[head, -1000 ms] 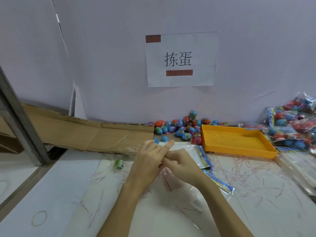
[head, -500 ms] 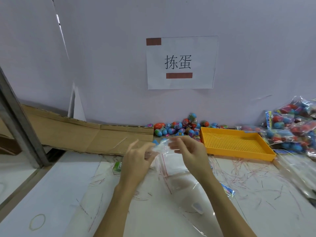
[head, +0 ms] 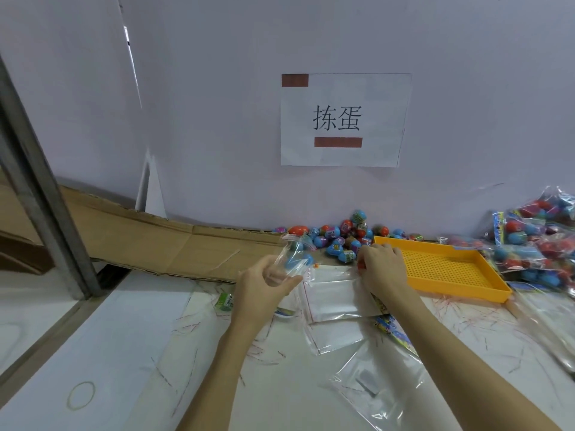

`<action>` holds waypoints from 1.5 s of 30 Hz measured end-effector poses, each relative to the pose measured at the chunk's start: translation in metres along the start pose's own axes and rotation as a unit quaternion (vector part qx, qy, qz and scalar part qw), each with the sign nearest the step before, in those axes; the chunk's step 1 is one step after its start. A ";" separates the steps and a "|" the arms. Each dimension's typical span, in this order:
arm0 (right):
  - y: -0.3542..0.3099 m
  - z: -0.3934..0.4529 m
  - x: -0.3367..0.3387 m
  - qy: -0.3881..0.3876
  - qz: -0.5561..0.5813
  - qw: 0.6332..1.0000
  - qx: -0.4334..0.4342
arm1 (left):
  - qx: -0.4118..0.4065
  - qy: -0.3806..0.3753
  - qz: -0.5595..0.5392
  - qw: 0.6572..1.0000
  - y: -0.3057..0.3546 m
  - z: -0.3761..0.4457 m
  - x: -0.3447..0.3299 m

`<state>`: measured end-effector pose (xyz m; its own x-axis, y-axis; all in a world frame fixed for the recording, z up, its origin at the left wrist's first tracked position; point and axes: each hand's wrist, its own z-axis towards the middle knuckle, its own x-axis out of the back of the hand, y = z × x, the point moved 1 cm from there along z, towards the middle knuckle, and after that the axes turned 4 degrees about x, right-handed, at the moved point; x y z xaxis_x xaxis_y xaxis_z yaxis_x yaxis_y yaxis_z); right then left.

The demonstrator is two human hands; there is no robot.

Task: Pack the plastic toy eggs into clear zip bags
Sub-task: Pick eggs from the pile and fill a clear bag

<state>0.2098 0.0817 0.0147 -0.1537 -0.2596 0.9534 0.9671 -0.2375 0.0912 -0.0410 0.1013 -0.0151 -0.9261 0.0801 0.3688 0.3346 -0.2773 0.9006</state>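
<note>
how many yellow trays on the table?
1. The yellow tray sits on the table right of the loose egg pile, beside the right hand. No others visible.

clear zip bag (head: pixel 291 259) raised, eggs (head: pixel 337 241) heaped

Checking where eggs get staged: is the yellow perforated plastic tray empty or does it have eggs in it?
Empty. The yellow perforated plastic tray shows only its bare mesh floor; the loose plastic toy eggs lie outside it, against the wall.
</note>
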 end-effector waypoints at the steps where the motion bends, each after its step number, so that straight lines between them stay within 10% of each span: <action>1: 0.000 0.001 0.000 -0.007 -0.008 1.000 0.007 | -0.002 0.001 0.006 1.000 0.000 0.000 0.000; 8: -0.004 -0.002 0.007 0.067 0.149 0.986 -0.022 | -0.017 0.009 0.040 0.999 0.000 0.000 -0.003; 13: -0.026 -0.025 0.034 0.221 0.515 0.823 -0.091 | -0.052 0.032 0.091 0.994 0.002 -0.001 -0.004; 18: -0.058 -0.057 0.037 0.265 0.647 0.714 -0.026 | -0.079 0.046 0.120 0.989 0.005 -0.004 -0.007; 27: -0.072 -0.064 0.021 0.265 0.509 0.814 0.095 | -0.108 0.033 0.131 0.985 0.006 -0.004 -0.012; 40: -0.075 -0.068 0.019 0.227 0.491 0.838 0.075 | -0.114 0.021 0.140 0.983 0.007 -0.008 -0.010; 45: -0.079 -0.072 0.020 0.215 0.569 0.793 0.031 | -0.140 0.007 0.147 0.979 0.013 -0.012 -0.013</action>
<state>0.1159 0.0276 0.0054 0.7843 -0.5709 0.2430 0.5346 0.4230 -0.7316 -0.0269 0.0851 -0.0104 -0.7998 -0.0559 0.5977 0.5286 -0.5376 0.6570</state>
